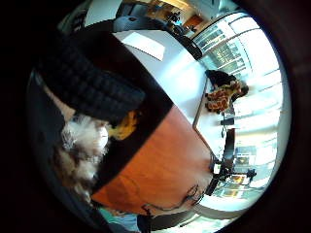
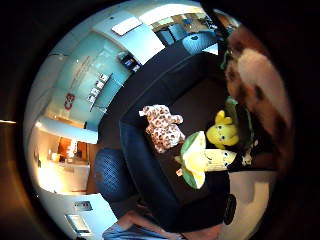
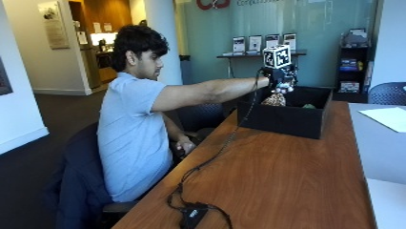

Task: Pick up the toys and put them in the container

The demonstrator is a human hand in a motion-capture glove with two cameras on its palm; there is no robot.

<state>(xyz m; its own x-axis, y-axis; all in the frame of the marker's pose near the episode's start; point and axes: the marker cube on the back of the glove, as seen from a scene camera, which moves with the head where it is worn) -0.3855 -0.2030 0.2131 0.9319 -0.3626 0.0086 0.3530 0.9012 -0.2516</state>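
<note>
In the outside view my gloved right hand [image 3: 279, 76] is stretched out over the near left corner of the black container [image 3: 285, 119]. It grips a brown and white furry toy [image 3: 274, 99] that hangs just above the box's rim. The thumb side view looks down into the container [image 2: 145, 165]: a spotted plush [image 2: 162, 127], a small yellow plush [image 2: 222, 132] and a yellow and green corn-shaped plush [image 2: 202, 160] lie on its floor, with the held toy [image 2: 257, 85] close beside the palm. My gloved finger [image 1: 92, 87] curls over the held toy's fur [image 1: 82, 145].
The container stands on a brown wooden table [image 3: 279, 176]. A white table [image 3: 384, 143] adjoins it on the right, with a sheet of paper [image 3: 386, 117]. Another orange spotted plush [image 1: 224, 96] lies far off on the white table. The person's bare hand [image 3: 185, 144] rests by the table edge.
</note>
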